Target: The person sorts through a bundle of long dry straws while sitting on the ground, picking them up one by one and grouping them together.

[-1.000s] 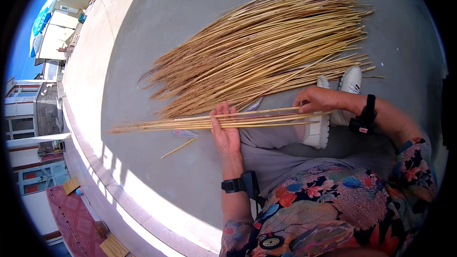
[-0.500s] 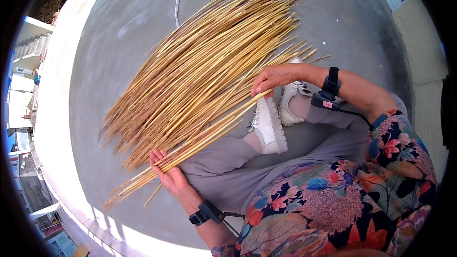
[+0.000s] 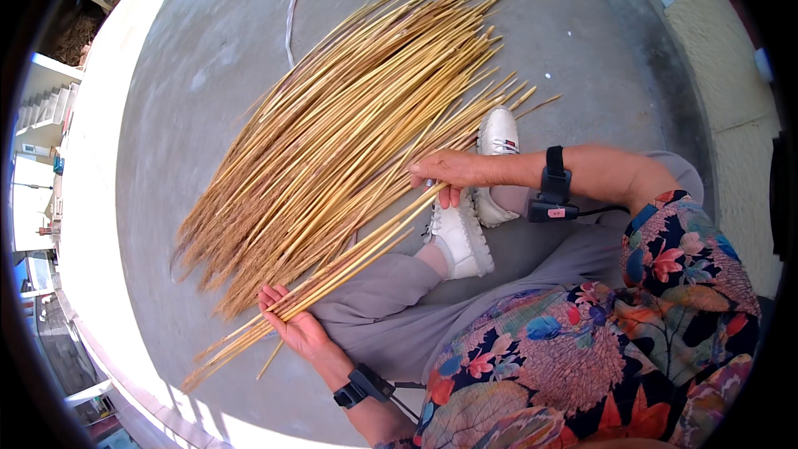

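A small bunch of long dry broom stalks [image 3: 349, 258] lies slantwise across my lap. My left hand [image 3: 295, 326] is closed loosely around it near the brushy ends, palm up. At the bare upper ends my right hand [image 3: 445, 170] pinches the stalks, its thumb and fingertips partly hiding their tips. Beyond the bunch, a wide pile of similar stalks [image 3: 357, 120] is spread on the floor. Its brown feathery heads point to the lower left, its cut ends to the upper right.
My white shoes [image 3: 462, 237] and grey trousers [image 3: 366, 295] are right beside the held bunch. A pale strip [image 3: 296, 8] lies past the pile on the grey concrete floor [image 3: 195, 58]. A wall [image 3: 731, 100] stands at the right.
My right hand and the upper stalk ends have moved left and nearer to me. My left hand keeps its place around the bunch. The whole view has shifted slightly.
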Demonstrator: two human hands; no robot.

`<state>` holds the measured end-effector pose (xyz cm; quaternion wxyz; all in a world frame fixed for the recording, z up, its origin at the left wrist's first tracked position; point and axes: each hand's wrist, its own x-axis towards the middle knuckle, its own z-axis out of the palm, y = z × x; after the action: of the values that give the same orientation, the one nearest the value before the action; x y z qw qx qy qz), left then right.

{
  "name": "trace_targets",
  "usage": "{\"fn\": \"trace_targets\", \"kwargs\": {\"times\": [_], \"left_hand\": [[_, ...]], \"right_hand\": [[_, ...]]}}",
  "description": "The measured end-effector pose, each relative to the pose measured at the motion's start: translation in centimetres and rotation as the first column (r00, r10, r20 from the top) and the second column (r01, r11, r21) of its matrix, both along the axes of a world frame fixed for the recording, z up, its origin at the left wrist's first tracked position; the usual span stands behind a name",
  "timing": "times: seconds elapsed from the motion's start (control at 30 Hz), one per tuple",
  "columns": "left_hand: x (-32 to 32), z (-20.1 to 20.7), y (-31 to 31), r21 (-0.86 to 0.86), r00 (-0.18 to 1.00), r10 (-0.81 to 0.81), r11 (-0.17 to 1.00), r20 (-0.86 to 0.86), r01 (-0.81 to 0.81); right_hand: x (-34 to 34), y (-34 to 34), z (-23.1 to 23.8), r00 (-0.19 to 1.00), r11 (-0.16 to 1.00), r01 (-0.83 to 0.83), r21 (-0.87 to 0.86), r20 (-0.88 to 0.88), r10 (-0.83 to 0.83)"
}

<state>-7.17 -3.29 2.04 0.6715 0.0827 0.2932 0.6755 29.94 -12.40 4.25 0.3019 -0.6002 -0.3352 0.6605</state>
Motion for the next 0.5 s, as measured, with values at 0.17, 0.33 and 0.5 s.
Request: {"fn": "trace_targets", "kwargs": {"times": [0.17, 0.33, 0.5], "left_hand": [[0.5, 0.2, -1.1, 0.012, 0.991, -0.130, 0.991, -0.014, 0.130], [-0.2, 0.9, -1.4, 0.025, 0.984, -0.176, 0.984, 0.022, 0.175], [-1.3, 0.5, -1.9, 0.040, 0.973, -0.232, 0.972, -0.010, 0.232]], "right_hand": [[-2.1, -1.2, -3.2, 0.932, 0.913, -0.324, 0.248, 0.249, 0.264], [-3.0, -1.1, 0.4, 0.970, 0.970, -0.238, -0.045, -0.063, 0.235], [1.2, 1.3, -2.4, 0.751, 0.665, -0.574, 0.479, 0.631, 0.194]]}}
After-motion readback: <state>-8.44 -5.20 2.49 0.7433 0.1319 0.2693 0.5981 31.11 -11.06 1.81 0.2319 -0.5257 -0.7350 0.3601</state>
